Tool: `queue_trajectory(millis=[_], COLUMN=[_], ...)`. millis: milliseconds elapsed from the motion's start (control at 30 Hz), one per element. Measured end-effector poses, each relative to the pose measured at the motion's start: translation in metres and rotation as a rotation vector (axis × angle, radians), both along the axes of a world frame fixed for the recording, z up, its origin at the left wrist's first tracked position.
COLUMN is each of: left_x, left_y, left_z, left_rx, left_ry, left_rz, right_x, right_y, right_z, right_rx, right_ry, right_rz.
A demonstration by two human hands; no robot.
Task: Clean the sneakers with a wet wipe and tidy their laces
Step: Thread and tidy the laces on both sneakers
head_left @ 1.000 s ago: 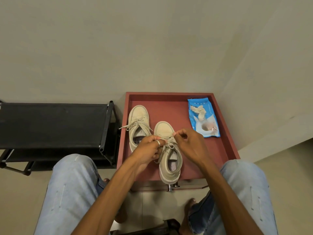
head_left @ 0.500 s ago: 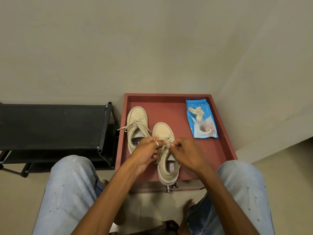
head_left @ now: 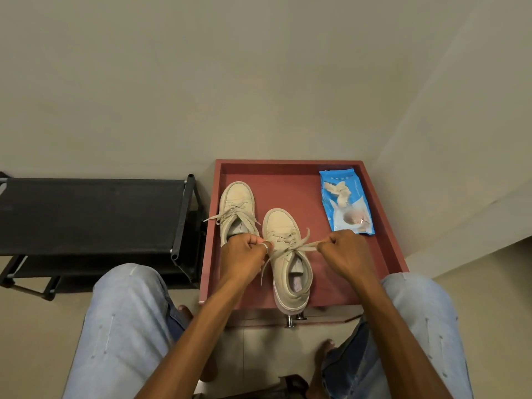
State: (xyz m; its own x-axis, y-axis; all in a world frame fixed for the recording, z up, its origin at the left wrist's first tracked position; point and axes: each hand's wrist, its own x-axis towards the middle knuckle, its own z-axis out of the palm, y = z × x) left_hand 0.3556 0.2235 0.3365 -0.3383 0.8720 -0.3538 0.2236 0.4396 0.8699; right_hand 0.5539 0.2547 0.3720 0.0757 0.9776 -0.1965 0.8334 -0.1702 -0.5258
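Observation:
Two beige sneakers stand on a red tray-like table [head_left: 383, 246]. The right sneaker [head_left: 290, 272] is nearer me, its heel over the front edge. My left hand [head_left: 244, 257] pinches one loop of its lace at the left of the tongue. My right hand [head_left: 345, 251] pinches the other lace loop [head_left: 309, 245] and holds it stretched out to the right. The left sneaker [head_left: 236, 203] sits further back, its laces tied in a loose bow; my left hand covers its heel. A blue wet wipe pack [head_left: 345, 205] lies at the back right with a crumpled used wipe [head_left: 339, 191] on it.
A black shoe rack [head_left: 95, 214] stands to the left of the table. My knees in light jeans frame the table's front edge. Plain walls close off the back and right side.
My hands were close together over the right sneaker's tongue. They have pulled apart, the right hand drawing the lace out to the right, so the bow is drawn tight.

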Motion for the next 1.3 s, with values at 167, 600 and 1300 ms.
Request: queue_trajectory(millis=[167, 600, 1300], left_x=[0.003, 0.003, 0.005], left_y=[-0.013, -0.020, -0.020], left_z=[0.000, -0.009, -0.015], left_rx=[0.130, 0.272, 0.344], left_ry=[0.410, 0.753, 0.483], left_rz=[-0.080, -0.330, -0.090], right_x=[-0.002, -0.006, -0.005], right_y=[0.000, 0.003, 0.011], right_z=[0.000, -0.010, -0.024], right_rx=[-0.059, 0.007, 0.031], right_ry=[-0.064, -0.066, -0.136], right_rz=[-0.032, 0.035, 0.020])
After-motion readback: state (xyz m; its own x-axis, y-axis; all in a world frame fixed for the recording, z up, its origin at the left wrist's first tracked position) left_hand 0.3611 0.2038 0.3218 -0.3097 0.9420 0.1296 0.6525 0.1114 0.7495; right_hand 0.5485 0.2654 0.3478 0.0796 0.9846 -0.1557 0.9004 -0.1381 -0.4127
